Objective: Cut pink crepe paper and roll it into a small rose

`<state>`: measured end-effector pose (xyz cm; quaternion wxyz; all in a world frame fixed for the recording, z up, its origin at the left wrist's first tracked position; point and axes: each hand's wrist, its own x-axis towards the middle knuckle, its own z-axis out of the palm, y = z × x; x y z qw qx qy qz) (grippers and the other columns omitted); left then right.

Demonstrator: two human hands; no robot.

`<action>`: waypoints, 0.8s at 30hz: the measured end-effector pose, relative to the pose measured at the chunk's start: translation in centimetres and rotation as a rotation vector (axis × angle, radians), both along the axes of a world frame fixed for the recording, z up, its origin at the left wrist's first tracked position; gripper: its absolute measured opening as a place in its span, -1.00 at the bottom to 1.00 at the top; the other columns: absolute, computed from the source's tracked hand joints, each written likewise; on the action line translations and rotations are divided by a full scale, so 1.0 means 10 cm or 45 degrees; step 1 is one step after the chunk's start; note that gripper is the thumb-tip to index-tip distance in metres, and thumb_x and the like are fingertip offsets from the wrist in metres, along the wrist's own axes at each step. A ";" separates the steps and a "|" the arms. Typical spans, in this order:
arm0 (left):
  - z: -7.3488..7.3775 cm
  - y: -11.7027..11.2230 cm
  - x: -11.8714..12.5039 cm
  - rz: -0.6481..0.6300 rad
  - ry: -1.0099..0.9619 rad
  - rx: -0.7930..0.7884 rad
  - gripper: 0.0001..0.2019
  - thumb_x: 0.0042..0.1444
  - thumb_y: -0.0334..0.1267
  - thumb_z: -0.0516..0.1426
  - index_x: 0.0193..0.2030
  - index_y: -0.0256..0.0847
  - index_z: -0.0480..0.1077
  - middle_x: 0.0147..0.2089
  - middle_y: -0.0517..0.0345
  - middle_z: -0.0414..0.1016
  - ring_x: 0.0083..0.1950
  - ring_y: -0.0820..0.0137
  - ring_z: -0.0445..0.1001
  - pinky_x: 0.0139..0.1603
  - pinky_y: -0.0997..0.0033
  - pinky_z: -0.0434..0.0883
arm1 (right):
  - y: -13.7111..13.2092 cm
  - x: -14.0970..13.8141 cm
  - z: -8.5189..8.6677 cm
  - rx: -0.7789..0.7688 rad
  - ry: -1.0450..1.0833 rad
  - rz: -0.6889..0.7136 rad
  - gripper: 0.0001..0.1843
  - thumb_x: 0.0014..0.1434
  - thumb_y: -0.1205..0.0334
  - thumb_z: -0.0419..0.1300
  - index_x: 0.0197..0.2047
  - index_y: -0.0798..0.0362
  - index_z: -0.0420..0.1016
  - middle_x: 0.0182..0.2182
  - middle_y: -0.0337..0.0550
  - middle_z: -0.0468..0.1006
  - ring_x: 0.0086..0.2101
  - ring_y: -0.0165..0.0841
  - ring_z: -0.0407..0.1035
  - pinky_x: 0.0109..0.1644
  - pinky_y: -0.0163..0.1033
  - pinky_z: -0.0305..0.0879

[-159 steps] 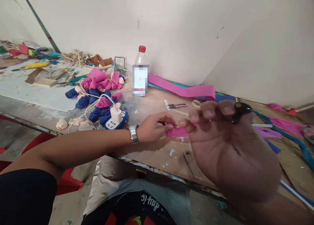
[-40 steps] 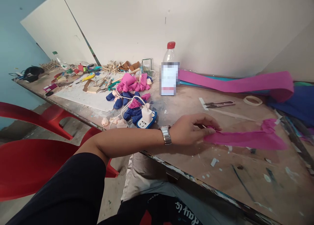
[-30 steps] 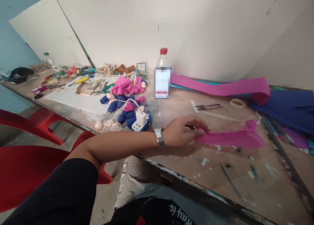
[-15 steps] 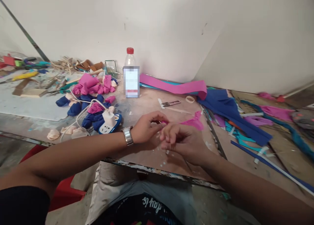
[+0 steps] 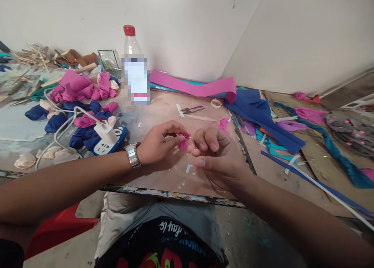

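Observation:
My left hand (image 5: 156,143), with a metal watch (image 5: 133,155) on its wrist, pinches a small bunched piece of pink crepe paper (image 5: 183,144) between thumb and fingers. Just to its right is my right hand (image 5: 219,155), palm turned inward. Its fingers are loosely curled, with the thumb apart from them, and nothing shows in its grasp. More pink crepe paper (image 5: 224,124) lies behind that hand; whether it joins the held piece is hidden. Beyond the hands, thread snips (image 5: 193,109) and a roll of tape (image 5: 216,103) rest on the table.
To the left, a power strip (image 5: 118,137) with a white plug and cable sits beside several pink and blue paper bundles (image 5: 57,121). A phone (image 5: 136,80) leans on a red-capped bottle (image 5: 132,43). Blue paper (image 5: 257,114) and a long pink strip (image 5: 193,87) lie further back.
The view has shifted right and down. My right hand has turned, opening its thumb away from the fingers. More of the pink paper in my left hand shows now.

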<state>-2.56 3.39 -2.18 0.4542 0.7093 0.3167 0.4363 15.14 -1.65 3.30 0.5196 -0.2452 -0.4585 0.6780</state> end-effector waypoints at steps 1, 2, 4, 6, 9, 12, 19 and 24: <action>0.00 0.00 0.00 -0.001 -0.001 0.002 -0.87 0.29 -0.24 0.18 -0.09 -0.21 0.47 -0.10 0.07 0.63 -0.10 0.41 0.57 -0.03 0.38 0.49 | -0.01 0.00 0.02 -0.005 -0.002 -0.012 -0.44 -0.19 0.47 0.56 -0.54 0.04 0.16 -0.47 -0.38 0.28 -0.42 -0.51 0.32 -0.35 -0.38 0.37; -0.01 0.01 0.00 0.003 0.000 0.008 -0.88 0.29 -0.25 0.18 -0.09 -0.21 0.47 -0.10 0.06 0.63 -0.10 0.41 0.57 -0.03 0.38 0.49 | -0.02 0.00 0.03 -0.010 -0.011 -0.023 -0.43 -0.18 0.47 0.56 -0.54 0.04 0.15 -0.47 -0.38 0.27 -0.43 -0.51 0.32 -0.37 -0.39 0.36; -0.02 0.01 0.00 0.010 -0.008 0.027 -0.88 0.28 -0.26 0.20 -0.10 -0.22 0.47 -0.10 0.05 0.63 -0.10 0.40 0.58 -0.04 0.38 0.50 | -0.04 0.00 0.04 -0.007 -0.016 -0.033 -0.41 -0.17 0.45 0.56 -0.55 0.05 0.12 -0.48 -0.39 0.26 -0.43 -0.51 0.32 -0.38 -0.39 0.35; -0.02 0.02 0.00 0.010 -0.026 0.045 -0.87 0.26 -0.26 0.22 -0.10 -0.24 0.47 -0.11 0.04 0.64 -0.12 0.40 0.59 -0.07 0.38 0.50 | -0.04 0.01 0.05 0.007 -0.003 -0.026 -0.40 -0.14 0.44 0.55 -0.56 0.06 0.10 -0.49 -0.38 0.26 -0.42 -0.51 0.33 -0.37 -0.40 0.36; -0.03 0.01 0.00 0.001 -0.043 0.031 -0.85 0.25 -0.24 0.23 -0.11 -0.25 0.47 -0.12 0.01 0.65 -0.13 0.38 0.60 -0.10 0.37 0.50 | -0.05 0.01 0.04 0.030 0.019 -0.016 -0.42 -0.09 0.45 0.53 -0.55 0.06 0.11 -0.47 -0.37 0.27 -0.41 -0.52 0.33 -0.33 -0.39 0.37; -0.02 0.00 0.01 -0.002 -0.070 -0.008 -0.83 0.24 -0.21 0.25 -0.12 -0.25 0.47 -0.12 0.02 0.65 -0.14 0.37 0.60 -0.11 0.37 0.50 | -0.05 0.02 0.04 0.061 0.019 -0.008 -0.43 -0.06 0.45 0.52 -0.54 0.06 0.11 -0.46 -0.37 0.27 -0.42 -0.53 0.32 -0.31 -0.37 0.39; -0.02 0.00 0.01 -0.009 -0.095 -0.033 -0.85 0.24 -0.25 0.25 -0.12 -0.27 0.46 -0.11 0.01 0.66 -0.13 0.38 0.61 -0.10 0.38 0.50 | -0.05 0.05 0.06 0.224 -0.025 0.061 -0.41 -0.04 0.43 0.52 -0.55 0.04 0.08 -0.47 -0.37 0.25 -0.43 -0.50 0.36 -0.32 -0.32 0.41; -0.04 0.01 0.02 -0.009 -0.093 -0.026 -0.87 0.24 -0.27 0.25 -0.12 -0.26 0.47 -0.12 0.01 0.64 -0.12 0.38 0.60 -0.06 0.35 0.50 | -0.05 0.09 0.07 0.281 -0.026 0.079 -0.43 -0.01 0.43 0.50 -0.53 0.03 0.09 -0.46 -0.37 0.23 -0.39 -0.48 0.39 -0.33 -0.34 0.40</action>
